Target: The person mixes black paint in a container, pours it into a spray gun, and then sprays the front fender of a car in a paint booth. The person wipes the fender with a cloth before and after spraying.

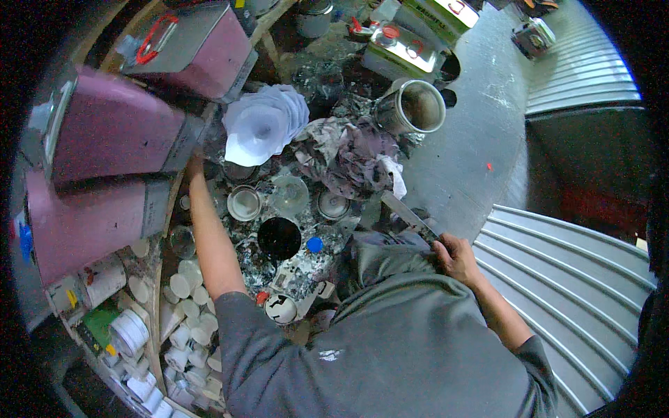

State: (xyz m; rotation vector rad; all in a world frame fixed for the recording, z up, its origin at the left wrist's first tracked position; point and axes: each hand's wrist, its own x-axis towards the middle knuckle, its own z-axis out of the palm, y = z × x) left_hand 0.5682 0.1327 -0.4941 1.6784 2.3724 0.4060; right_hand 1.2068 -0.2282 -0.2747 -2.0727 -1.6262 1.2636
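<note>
My right hand [456, 259] is closed around one end of a long, flat, greyish strip [406, 213], perhaps a stirring stick or a scraper. The strip points up and left, toward a heap of crumpled stained rags [348, 157]. My left arm reaches up to the left, and my left hand [196, 166] is beside the lower corner of a pink metal can [118, 125]. Its fingers are dim and mostly hidden there. A stack of white paper cone strainers [261, 125] lies just right of that hand. Below it sit an open black cup [279, 238] and a round tin [244, 203].
More pink cans [202, 52] [97, 219] stand at the left. Many small white cups [188, 292] fill a shelf below them. An open metal pot [411, 108] and a rectangular can [401, 52] stand at the far right of the paint-spattered bench. Ribbed metal panels [557, 292] are at the right.
</note>
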